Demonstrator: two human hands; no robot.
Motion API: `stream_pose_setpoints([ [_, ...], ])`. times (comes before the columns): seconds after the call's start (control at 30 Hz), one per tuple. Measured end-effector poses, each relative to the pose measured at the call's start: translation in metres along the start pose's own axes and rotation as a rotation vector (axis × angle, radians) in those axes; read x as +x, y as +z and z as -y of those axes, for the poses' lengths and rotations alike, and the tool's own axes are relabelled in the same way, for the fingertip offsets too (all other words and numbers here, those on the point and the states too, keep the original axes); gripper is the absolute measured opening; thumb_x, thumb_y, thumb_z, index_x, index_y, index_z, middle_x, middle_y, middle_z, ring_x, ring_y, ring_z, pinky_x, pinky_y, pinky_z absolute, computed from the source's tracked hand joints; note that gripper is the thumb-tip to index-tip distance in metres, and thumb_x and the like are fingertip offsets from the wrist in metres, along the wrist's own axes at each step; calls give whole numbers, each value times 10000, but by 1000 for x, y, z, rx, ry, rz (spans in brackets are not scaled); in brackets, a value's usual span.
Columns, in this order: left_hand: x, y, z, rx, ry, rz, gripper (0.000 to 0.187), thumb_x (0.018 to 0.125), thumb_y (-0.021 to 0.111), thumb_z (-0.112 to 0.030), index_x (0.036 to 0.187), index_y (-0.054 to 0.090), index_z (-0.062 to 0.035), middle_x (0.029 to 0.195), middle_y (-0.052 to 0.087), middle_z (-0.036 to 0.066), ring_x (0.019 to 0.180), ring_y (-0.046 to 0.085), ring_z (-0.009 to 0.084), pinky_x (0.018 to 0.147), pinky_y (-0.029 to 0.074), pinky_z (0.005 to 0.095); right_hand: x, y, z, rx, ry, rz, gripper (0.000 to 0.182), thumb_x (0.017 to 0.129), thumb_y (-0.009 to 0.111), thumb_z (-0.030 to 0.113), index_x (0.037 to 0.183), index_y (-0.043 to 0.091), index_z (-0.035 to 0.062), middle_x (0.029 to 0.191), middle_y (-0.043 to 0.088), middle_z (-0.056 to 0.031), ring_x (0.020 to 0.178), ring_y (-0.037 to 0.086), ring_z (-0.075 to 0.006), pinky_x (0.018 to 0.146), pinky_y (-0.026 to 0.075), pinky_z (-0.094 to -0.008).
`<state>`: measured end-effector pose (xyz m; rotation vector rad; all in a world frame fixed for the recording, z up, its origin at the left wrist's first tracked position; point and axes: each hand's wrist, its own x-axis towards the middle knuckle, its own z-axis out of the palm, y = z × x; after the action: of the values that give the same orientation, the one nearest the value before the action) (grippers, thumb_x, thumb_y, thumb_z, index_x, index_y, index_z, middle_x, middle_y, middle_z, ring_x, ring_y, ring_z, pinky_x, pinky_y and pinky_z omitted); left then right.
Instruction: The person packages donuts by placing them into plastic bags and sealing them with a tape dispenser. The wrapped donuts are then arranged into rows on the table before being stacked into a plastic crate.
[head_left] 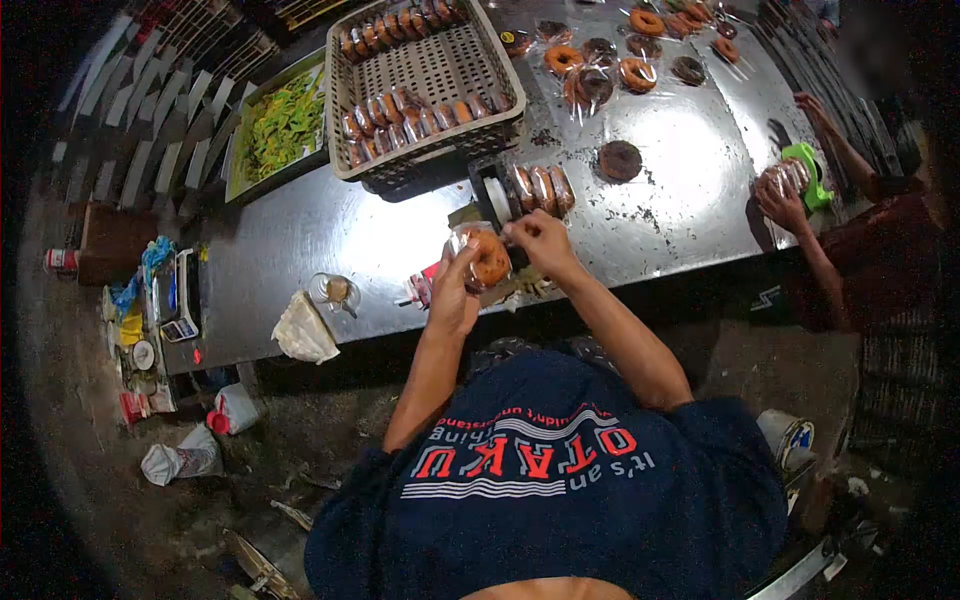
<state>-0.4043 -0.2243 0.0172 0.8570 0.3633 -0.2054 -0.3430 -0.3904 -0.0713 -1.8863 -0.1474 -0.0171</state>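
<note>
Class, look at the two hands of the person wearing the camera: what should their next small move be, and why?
Probably bring the right hand across to the near edge of the bagged doughnut and press the wrapper there. The left hand already holds it up, and the right hand is close by, fingers bent, next to what looks like a tape roll.

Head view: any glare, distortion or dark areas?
Head view: two glare patches whiten the metal table; strong wide-angle distortion, corners black; floor dim and grainy. Same head view: left hand and wrapped doughnut read clearly.
</note>
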Motion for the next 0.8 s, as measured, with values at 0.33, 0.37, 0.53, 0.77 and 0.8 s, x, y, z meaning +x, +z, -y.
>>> stream_pose_setpoints([
  [0.33,-11,8,3,584,-10,78,711,845,647,-14,1473,317,-62,1318,512,143,1184,537,223,994,456,337,-20,-74,45,-130,123,479,356,873,708,352,850,717,-3,873,679,-163,864,636,-251,796,489,-369],
  [0.37,-12,20,-1,710,12,80,730,841,648,-12,1482,300,-58,1336,501,154,1197,530,228,1002,449,342,-18,-81,71,6,80,503,370,878,706,357,842,711,-11,867,681,-156,853,631,-224,784,487,-354],
  [0.53,8,17,30,826,58,324,766,854,723,-78,1496,305,-66,1321,548,134,1161,555,207,989,464,345,-15,-99,103,-31,192,515,459,781,806,411,765,665,-25,704,597,-66,699,538,-124,635,431,-307],
  [0.77,18,44,25,57,-601,195,428,998,557,-345,1297,545,-39,1144,646,125,981,661,213,846,553,336,-22,-116,39,-30,-247,352,652,685,872,439,1125,631,22,1082,641,-142,1032,601,-304,896,460,-414],
  [0.8,23,41,30,96,-534,249,431,1021,490,-378,1275,560,-36,1190,635,139,1041,648,233,903,542,358,-19,-119,45,-42,-284,358,636,703,867,414,1141,622,23,1081,641,-143,1031,604,-310,900,460,-417],
])
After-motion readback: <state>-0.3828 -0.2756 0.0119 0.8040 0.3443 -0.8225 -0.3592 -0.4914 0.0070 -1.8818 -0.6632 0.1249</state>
